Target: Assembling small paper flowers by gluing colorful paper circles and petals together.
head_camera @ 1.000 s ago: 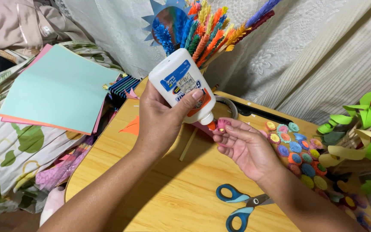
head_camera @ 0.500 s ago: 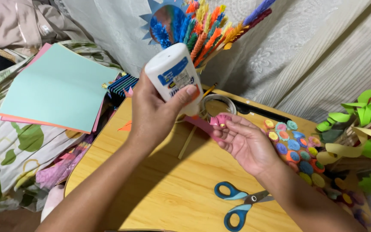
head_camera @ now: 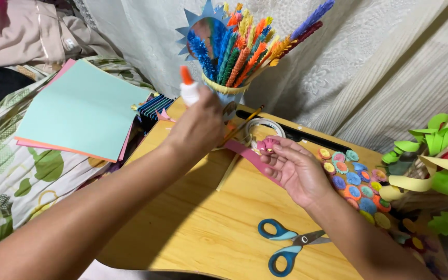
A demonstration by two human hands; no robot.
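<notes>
My left hand grips a white glue bottle with an orange cap, held upright near the back of the small wooden table. Most of the bottle is hidden behind the hand. My right hand hovers over the table middle, pinching a small pink rolled paper piece at the fingertips, with its pink strip trailing down to the left.
Blue-handled scissors lie at the table front. Several small coloured paper rosettes lie at the right. A cup of fringed paper stems stands at the back, a tape roll beside it. Coloured paper sheets lie left; green paper curls right.
My left hand has turned the glue bottle from nozzle-down beside the pink piece to upright, and moved it back and away to the left. My right hand has stayed holding the pink piece.
</notes>
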